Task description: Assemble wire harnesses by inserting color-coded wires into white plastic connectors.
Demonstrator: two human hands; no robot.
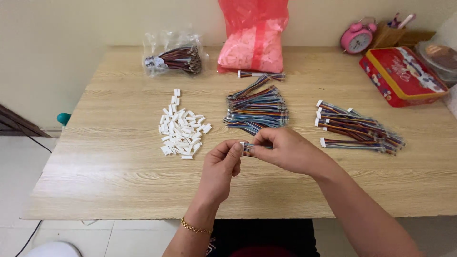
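Observation:
Over the near part of the wooden table [109, 162], my left hand [220, 166] and my right hand [285, 150] meet on one short multicoloured ribbon cable [248, 149] with a white connector at its left end. Left fingertips pinch the connector end; right fingers hold the wires beside it. A heap of small white plastic connectors [182, 129] lies left of my hands. Behind them sits a pile of loose multicoloured cables [257, 108]. To the right lies a pile of cables with white connectors fitted [357, 127].
At the back stand a clear bag of cables [173, 59], a red bag of white parts [253, 40], a pink alarm clock [357, 38], a pen holder [388, 33] and a red tin box [402, 76]. One separate cable [261, 74] lies before the red bag.

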